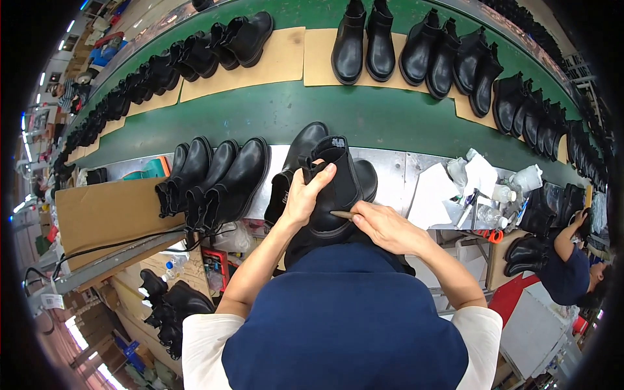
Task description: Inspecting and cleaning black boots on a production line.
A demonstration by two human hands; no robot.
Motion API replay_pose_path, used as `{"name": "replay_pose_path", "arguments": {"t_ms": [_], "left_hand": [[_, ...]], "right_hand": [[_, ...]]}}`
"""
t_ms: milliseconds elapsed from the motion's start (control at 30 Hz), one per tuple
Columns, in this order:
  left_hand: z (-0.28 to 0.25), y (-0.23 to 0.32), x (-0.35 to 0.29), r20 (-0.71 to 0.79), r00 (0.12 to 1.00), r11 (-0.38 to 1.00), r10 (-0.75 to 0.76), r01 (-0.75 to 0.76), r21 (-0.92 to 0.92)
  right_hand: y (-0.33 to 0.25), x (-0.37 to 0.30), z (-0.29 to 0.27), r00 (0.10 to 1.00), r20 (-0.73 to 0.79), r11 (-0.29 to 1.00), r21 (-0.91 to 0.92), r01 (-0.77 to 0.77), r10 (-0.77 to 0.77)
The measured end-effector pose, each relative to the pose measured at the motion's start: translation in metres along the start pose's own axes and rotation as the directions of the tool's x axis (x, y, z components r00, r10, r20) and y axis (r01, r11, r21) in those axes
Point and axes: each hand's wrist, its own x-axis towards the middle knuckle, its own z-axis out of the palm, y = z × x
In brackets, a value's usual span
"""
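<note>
A black leather ankle boot (342, 187) is held close in front of me, its opening away from me and its toe toward my body. My left hand (304, 198) is closed on the upper part of the boot, thumb against the shaft. In my right hand (388, 229) is a thin brown stick-like tool (340, 214); its exact kind I cannot make out. The tool's tip appears to touch the leather near the toe. Behind the held boot, partly hidden, other black boots (308, 138) lie on the metal work surface (396, 172).
Several black boots (234, 175) stand at the left beside a cardboard sheet (107, 221). Rows of boots (348, 49) line the green conveyor (260, 107) on cardboard. Papers (432, 195), bottles (504, 193) and orange-handled scissors (491, 235) lie right. A co-worker (572, 260) sits far right.
</note>
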Motion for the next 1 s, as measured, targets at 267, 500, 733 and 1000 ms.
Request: {"name": "replay_pose_path", "arguments": {"t_ms": [267,500,733,1000], "left_hand": [[-0.004,-0.014,-0.002,-0.046,0.996,0.993,-0.07,0.074,0.093],[0.001,-0.008,-0.005,-0.083,0.995,0.997,-0.052,0.056,0.044],[0.004,-0.008,-0.004,-0.107,0.99,0.994,-0.089,0.081,-0.074],[-0.005,-0.016,-0.003,-0.068,0.996,0.998,-0.058,0.057,-0.019]], "right_hand": [[-0.014,0.02,-0.005,0.97,0.163,0.961,-0.24,-0.14,0.182],[-0.009,0.017,-0.008,0.964,0.177,0.963,-0.218,-0.157,0.197],[-0.017,0.021,-0.005,0.987,0.13,0.979,-0.193,-0.066,0.092],[-0.008,0.023,-0.005,0.968,0.191,0.986,-0.076,-0.15,0.162]]}}
